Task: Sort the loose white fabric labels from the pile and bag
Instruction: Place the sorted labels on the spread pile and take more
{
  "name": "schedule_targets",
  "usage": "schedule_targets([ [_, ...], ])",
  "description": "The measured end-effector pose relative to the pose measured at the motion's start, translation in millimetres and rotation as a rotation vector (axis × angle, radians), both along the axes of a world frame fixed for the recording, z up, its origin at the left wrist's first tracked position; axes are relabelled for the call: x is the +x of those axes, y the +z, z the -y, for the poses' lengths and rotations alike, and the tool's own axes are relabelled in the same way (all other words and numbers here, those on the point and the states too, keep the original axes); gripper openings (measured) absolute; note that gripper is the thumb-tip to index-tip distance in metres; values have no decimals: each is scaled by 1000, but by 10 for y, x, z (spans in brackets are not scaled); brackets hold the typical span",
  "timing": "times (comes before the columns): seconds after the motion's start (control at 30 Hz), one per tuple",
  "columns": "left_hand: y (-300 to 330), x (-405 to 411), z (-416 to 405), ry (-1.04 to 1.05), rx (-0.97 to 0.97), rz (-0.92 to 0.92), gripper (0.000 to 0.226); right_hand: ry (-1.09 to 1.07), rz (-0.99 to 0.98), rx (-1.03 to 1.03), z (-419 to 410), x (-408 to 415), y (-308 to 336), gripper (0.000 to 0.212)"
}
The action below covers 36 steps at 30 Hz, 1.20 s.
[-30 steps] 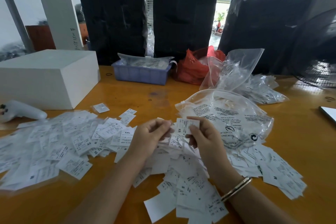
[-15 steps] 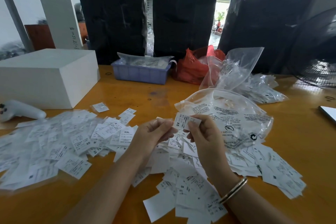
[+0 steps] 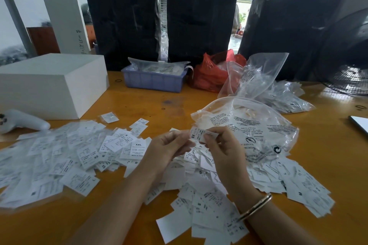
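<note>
White fabric label (image 3: 200,135) marked XS sits pinched in the right hand (image 3: 223,149), thumb and fingers on its right end; left hand (image 3: 169,145) has fingers curled at the label's left edge — whether it holds that edge or just touches it, cannot tell; nothing else visible in that hand.

Directly below the grip: the unsorted pile (image 3: 199,185); just behind and right of it, the clear printed bag (image 3: 249,125), mouth facing the hands, more labels spilling out under it; left of the grip, a flatter spread of labels (image 3: 59,155) — XXL, XS, M all visible there, so can't tell if it's one sorted size.

Step in hand looks like reading the size, then routing it; advice: hold by one corner so the print stays clear; rub thumb against finger to check two labels aren't stuck together; lay it flat on its group, don't flick — these are light and will slide on the varnished table (image 3: 139,105).
</note>
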<state>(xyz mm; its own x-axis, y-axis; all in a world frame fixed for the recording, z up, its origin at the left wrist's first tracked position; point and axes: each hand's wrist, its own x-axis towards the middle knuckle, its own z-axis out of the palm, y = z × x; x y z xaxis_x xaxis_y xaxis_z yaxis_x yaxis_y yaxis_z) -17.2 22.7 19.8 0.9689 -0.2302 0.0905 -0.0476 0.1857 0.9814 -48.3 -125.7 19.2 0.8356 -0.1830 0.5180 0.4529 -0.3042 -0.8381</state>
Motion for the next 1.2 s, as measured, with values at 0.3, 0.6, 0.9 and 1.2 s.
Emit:
schedule_targets([
  [0.3,-7,15,-35,44,61,48,33,-13,-22,47,14,19,-24,19],
  [0.6,-31,29,-29,30,68,55,32,75,-62,284,-9,25,-37,13],
  [0.9,-61,60,-31,35,71,43,37,94,-116,54,-22,45,-90,16],
  [1.2,-50,48,-38,-18,198,103,16,120,-210,-72,-42,57,-93,25],
])
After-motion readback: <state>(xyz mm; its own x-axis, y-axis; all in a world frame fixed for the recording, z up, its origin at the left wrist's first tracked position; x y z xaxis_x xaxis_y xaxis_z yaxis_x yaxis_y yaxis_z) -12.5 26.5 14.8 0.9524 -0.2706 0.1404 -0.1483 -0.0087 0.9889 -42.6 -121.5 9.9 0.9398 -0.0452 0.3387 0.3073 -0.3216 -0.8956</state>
